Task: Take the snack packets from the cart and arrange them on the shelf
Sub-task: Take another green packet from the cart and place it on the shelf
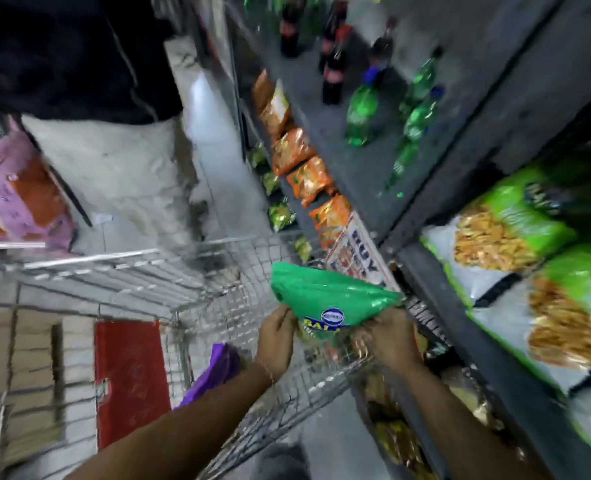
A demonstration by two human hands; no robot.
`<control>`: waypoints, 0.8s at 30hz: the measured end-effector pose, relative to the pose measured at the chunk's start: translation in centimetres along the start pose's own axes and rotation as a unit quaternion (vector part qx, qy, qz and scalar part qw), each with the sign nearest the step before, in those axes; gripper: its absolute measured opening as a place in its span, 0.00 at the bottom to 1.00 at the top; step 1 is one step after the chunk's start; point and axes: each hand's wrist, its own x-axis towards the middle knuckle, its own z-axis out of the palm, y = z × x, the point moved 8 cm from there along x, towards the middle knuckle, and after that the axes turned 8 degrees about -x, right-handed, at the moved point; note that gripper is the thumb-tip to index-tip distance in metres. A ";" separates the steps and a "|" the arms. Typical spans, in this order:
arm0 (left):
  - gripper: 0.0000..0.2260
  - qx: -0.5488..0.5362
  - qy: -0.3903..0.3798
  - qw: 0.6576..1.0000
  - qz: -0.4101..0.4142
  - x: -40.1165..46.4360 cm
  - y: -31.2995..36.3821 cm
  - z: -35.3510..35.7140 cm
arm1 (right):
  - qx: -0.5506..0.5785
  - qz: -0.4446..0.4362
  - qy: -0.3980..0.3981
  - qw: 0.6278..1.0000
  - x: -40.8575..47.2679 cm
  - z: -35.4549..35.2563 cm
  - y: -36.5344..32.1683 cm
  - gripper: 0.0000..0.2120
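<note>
Both hands, left hand point(277, 336) and right hand point(389, 341), closed on a green packet point(328, 296), held above the cart point(197, 282) beside the shelf point(436, 306); not yet placed; purple packet point(214, 372) left in cart; green bags point(515, 223) already shelved; orange packets point(308, 178), bottles point(360, 116) beyond; another person point(79, 57) stands behind the cart.
</note>
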 end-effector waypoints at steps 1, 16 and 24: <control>0.11 -0.011 -0.005 0.999 0.049 -2.0 3.9 0.9 | 0.024 -0.014 0.027 0.999 -2.5 -2.5 -0.8 0.07; 0.15 -0.165 -0.205 0.854 0.449 -29.5 38.9 17.5 | 0.300 -0.267 0.459 0.793 -41.1 -32.7 -4.4 0.09; 0.15 -0.254 -0.380 0.780 0.428 -48.7 42.9 33.5 | 0.111 -0.138 0.641 0.746 -57.9 -38.5 3.3 0.49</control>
